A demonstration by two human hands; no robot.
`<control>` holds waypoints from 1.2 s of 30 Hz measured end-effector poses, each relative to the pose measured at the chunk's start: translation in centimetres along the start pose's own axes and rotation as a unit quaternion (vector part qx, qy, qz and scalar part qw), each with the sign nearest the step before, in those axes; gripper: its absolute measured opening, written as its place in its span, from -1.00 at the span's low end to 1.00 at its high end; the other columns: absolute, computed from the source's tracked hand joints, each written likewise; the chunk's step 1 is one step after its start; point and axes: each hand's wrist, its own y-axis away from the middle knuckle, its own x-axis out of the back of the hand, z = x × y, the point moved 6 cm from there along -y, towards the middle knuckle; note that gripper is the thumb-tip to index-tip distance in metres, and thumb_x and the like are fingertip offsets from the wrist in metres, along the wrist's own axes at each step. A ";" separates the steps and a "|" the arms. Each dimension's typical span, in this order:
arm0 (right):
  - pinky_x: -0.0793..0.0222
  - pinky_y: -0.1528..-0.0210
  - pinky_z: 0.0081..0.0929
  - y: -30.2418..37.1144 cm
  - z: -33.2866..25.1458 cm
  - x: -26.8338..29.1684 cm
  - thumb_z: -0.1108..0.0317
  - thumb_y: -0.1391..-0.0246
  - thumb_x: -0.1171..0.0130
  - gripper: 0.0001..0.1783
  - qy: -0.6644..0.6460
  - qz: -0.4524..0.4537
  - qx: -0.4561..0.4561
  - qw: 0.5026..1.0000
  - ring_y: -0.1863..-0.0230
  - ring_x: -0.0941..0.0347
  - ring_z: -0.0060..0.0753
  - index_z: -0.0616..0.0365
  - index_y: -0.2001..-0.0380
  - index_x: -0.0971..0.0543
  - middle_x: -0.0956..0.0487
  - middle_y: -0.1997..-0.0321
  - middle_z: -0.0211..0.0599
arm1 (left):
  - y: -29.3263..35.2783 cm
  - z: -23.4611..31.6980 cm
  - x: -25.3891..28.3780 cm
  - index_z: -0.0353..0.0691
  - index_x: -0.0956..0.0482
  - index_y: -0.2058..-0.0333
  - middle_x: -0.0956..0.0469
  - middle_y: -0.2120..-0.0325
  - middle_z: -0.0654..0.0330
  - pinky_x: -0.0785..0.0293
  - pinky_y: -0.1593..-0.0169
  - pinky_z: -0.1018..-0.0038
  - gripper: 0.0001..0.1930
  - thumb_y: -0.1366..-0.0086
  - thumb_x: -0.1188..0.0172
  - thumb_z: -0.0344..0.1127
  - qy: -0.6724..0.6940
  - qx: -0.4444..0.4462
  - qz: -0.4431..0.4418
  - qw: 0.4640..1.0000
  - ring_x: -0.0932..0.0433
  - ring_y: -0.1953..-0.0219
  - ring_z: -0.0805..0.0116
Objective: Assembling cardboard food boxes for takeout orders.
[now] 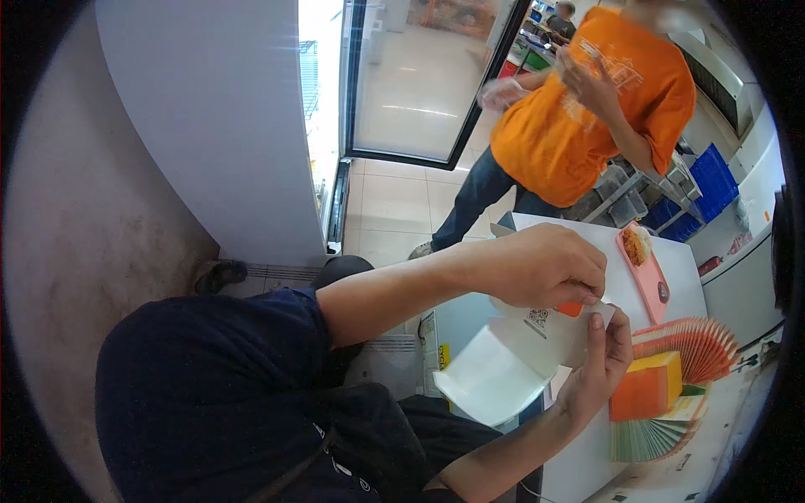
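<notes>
A white folding paper food box (pixel 495 369), partly opened out, is held between my hands over the table's near edge. Its pale inside shows, and a printed square code and a patch of orange mark one panel. My left hand (pixel 545 267) comes across from above, its fingertips pinched at the box's far edge. On the lower side, my right hand (pixel 597 356) grips a small white flap of the box between thumb and fingers. The fingertips of both hands are close together there. Part of the box is hidden behind my left hand.
Fanned orange cartons (pixel 688 344), an orange-and-yellow stack (pixel 646 386) and green fanned cartons (pixel 654 438) lie beyond my right hand. A pink tray (pixel 650 285) of food sits on the white table (pixel 537 221). A person in an orange shirt (pixel 595 109) stands across, near an open glass door (pixel 419 92).
</notes>
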 end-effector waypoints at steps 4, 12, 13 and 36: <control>-0.28 0.22 -0.68 -0.1 0.1 0.3 0.39 -0.13 -0.08 -0.85 -0.084 -0.045 0.038 0.995 0.31 -0.34 -0.63 0.27 0.30 -0.49 -0.48 0.34 -0.38 | -0.5 0.0 -0.5 -0.32 -0.54 0.41 -0.49 0.48 0.12 -0.39 0.28 0.36 -0.88 -0.19 -0.13 -0.38 0.139 0.022 -0.024 0.990 -0.50 0.38 0.17; -0.34 0.15 -0.60 -0.5 0.8 1.9 0.36 -0.12 -0.14 -0.82 0.027 0.052 0.020 0.998 0.26 -0.42 -0.54 0.25 0.27 -0.50 -0.51 0.28 -0.28 | -0.1 -1.1 -0.8 -0.26 -0.55 0.39 -0.47 0.45 0.13 -0.36 0.26 0.36 -0.86 -0.18 -0.19 -0.30 -0.029 0.021 0.020 0.999 -0.47 0.33 0.18; -0.36 0.13 -0.57 -0.5 0.6 2.1 0.35 -0.12 -0.15 -0.81 0.039 0.059 0.037 0.997 0.23 -0.43 -0.51 0.25 0.26 -0.50 -0.52 0.27 -0.26 | -0.2 -1.1 -0.8 -0.24 -0.54 0.34 -0.46 0.39 0.11 -0.33 0.23 0.35 -0.81 -0.15 -0.23 -0.25 -0.043 0.010 0.023 0.999 -0.45 0.27 0.16; -0.33 0.22 -0.50 0.2 -1.8 0.2 0.42 -0.19 -0.03 -0.86 0.274 0.213 0.228 0.910 0.28 -0.39 -0.45 0.29 0.33 -0.49 -0.48 0.34 -0.30 | 0.3 -1.1 -2.1 -0.40 -0.60 0.36 -0.61 0.37 0.00 -0.48 0.18 0.38 -0.88 -0.12 -0.23 -0.47 0.090 0.021 0.267 0.959 -0.58 0.28 0.11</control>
